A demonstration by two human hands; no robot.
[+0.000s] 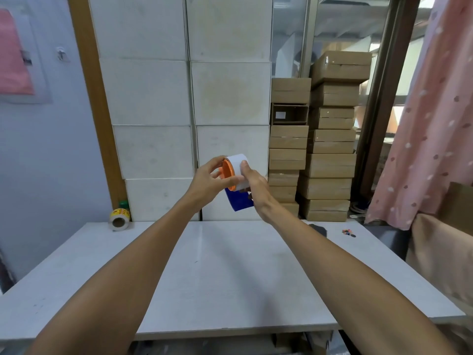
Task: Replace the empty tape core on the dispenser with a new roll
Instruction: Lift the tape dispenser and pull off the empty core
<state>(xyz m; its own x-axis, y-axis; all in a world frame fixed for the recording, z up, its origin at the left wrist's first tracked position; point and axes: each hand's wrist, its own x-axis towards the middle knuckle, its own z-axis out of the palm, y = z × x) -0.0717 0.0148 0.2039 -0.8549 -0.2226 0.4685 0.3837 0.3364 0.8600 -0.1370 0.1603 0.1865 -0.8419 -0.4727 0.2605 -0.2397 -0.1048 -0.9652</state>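
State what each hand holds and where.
Right hand grips the blue dispenser by its far side; left hand pinches the white core at its orange hub end.

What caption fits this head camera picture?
Both hands, left and right, hold a blue tape dispenser with a white roll above the table.

Label roll on counter, far left corner, against stacked boxes. Carton stacks behind counter's right end. Curtain far right.

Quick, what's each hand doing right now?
Left hand: fingers closed on the orange wheel of the blue dispenser.
Right hand: gripping the white core.
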